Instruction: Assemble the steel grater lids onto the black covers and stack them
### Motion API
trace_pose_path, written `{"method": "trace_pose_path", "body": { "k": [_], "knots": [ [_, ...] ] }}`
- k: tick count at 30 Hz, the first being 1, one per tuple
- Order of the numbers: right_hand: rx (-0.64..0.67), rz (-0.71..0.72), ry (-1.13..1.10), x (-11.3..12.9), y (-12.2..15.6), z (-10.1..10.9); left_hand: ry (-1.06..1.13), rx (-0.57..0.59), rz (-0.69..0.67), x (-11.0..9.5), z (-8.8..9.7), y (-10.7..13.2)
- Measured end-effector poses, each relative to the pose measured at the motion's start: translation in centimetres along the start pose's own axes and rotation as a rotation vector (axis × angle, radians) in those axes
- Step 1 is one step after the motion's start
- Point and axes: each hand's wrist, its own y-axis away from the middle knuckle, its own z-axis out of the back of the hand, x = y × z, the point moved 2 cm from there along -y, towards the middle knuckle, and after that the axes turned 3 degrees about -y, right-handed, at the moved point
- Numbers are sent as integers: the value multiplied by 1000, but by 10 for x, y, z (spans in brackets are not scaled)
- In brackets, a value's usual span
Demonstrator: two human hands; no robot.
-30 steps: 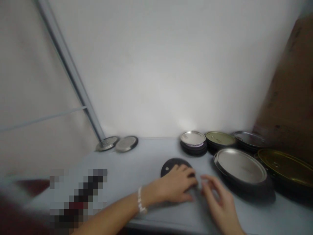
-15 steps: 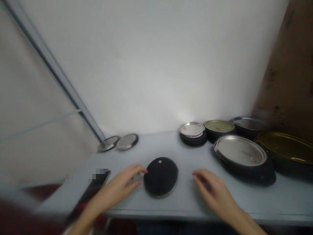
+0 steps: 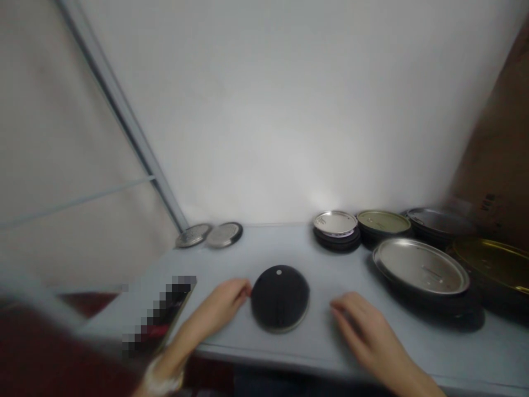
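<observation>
Lid (image 3: 280, 302): round, smooth black, one pale dot (image 3: 279, 272), lower centre; left hand (image 3: 227, 300) beside rim, grip unclear; right hand (image 3: 366, 333) empty, curled.

a pale wall (image 3: 256, 99), brightest low down, rises behind the grey desk (image 3: 268, 242). at left a slanting post (image 3: 123, 124) meets a thin bar (image 3: 82, 200); at right stands a brown panel (image 3: 504, 138) (its print (image 3: 488, 203) too blurred to read). a dark red surface (image 3: 37, 347) shows lower left.

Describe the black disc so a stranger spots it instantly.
Find the grey table. Near its front edge, between left hand and right hand, lies the black disc. Unlike the shiny-topped stacks, it is dark with one pale dot.
</observation>
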Motion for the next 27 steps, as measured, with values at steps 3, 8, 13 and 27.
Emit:
{"method": "trace_pose_path", "body": {
  "k": [3, 8, 13, 27],
  "knots": [
    [-12, 2, -2, -1, 0, -1, 54, 13, 5, 4, 4, 1],
    [-42, 39, -13, -1, -1, -1, 118, -43, 64, 18, 18, 23],
    [-41, 49, -14, -1, -1, 1, 175, 86, 41, 16, 16, 55],
    [-9, 70, -149, 2, 4, 3, 299, 2, 75, 9, -2, 49]
  ]
}}
